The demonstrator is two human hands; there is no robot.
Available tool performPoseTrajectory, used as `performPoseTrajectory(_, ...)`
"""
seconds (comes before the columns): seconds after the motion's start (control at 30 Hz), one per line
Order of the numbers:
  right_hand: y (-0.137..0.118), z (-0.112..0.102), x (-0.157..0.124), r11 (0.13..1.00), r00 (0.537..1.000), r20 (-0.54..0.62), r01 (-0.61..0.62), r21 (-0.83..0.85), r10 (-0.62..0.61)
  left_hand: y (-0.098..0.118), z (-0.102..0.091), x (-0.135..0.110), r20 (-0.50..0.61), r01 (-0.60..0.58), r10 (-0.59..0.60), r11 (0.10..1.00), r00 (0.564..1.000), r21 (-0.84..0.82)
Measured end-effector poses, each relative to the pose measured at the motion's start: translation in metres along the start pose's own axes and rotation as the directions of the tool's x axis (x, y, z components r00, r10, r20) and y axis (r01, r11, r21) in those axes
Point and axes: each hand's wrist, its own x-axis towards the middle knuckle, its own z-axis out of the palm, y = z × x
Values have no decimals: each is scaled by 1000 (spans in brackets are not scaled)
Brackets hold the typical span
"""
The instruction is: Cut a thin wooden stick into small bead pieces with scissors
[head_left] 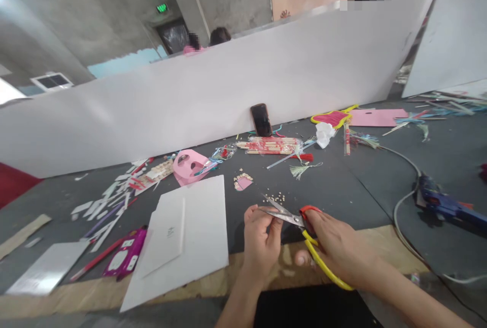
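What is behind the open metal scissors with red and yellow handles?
Small pale bead-like pieces on the dark grey tabletop. Whatever the blades and right hand cover is hidden.

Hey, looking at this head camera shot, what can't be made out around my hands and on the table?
- Head view: anything pinched in the left hand; its curled fingers and the scissors hide it.
- Head view: part of the scissors' red handle loop, covered by the right hand.
- Head view: the writing on the white card, too small to read.
- Head view: the blue glue gun's far end, cut off by the right edge.
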Motion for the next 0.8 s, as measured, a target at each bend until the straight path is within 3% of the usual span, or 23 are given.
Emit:
performPoseTrajectory(0.07,1,2,-1,999,999,-40,33,-27,-34,1,-1,1,24,8,-7,1000,1000,-26)
performPoseTrajectory(0.17,2,2,-2,997,996,-66,61,-39,-64,5,-7,5,150,41,-26,994,988,-97)
performPoseTrajectory(0.27,2,-1,-3,998,999,-15,53,17,-52,11,-14,10,255,114,-67,978,965,-174)
performPoseTrajectory(0.43,-1,-6,-3,997,1000,20,22,77,-23,18,-20,14,330,226,-123,929,936,-294)
performPoseTrajectory(0.63,-3,0,-2,998,1000,-3,-19,67,19,15,-15,10,282,258,-166,907,945,-333)
performPoseTrajectory(0.8,-5,3,1,991,996,70,-66,119,58,10,-11,6,171,197,-160,955,972,-223)
